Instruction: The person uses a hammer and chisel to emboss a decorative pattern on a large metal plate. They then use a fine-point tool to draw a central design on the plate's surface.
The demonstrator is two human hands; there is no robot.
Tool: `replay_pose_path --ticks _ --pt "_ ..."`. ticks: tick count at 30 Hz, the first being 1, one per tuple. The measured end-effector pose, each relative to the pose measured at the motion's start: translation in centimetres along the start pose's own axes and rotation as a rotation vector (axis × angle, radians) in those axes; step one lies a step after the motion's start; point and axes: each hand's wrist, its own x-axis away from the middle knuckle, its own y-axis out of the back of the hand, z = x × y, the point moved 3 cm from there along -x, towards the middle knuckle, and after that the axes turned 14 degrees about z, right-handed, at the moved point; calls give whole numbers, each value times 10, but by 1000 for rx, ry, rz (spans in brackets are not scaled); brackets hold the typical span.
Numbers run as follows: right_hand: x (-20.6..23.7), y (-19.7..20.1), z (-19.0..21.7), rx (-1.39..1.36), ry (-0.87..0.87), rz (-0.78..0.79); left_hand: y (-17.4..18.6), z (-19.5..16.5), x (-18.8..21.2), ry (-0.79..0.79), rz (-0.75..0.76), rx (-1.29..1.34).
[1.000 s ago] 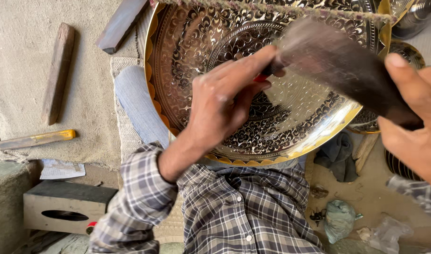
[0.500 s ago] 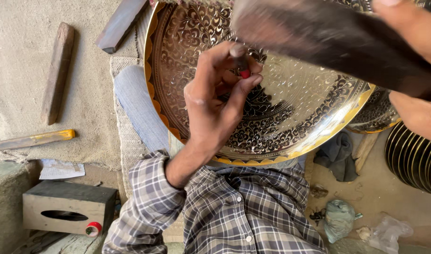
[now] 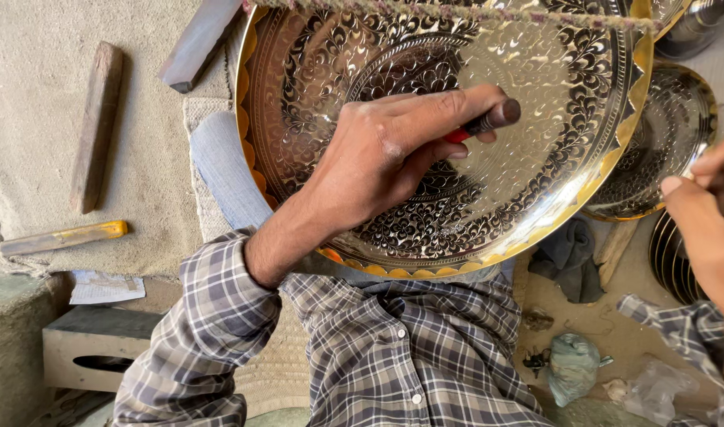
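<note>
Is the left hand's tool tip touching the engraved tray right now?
Yes: the left hand grips a red-and-dark punch with its end set against the surface of the engraved brass tray.

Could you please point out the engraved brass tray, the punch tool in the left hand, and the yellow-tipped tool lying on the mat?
Engraved brass tray [image 3: 536,158], head view, on its patterned inner surface.
Punch tool [image 3: 492,120], head view, on its dark upper end.
Yellow-tipped tool [image 3: 65,236], head view, mid-shaft.

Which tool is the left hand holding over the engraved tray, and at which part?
The left hand pinches a small punch along its lower shaft, near the red band; its dark top end sticks out above the engraved brass tray.
</note>
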Motion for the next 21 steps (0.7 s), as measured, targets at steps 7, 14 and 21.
replay_pose_path --ticks 7,14,21 --pt "5 0 37 410 352 -87 -3 10 -14 -25 174 -50" --pt "18 -34 43 207 391 -155 -7 19 -30 -175 340 -87" --pt "42 -62 14 84 351 -268 1 13 -29 -218 353 -36"
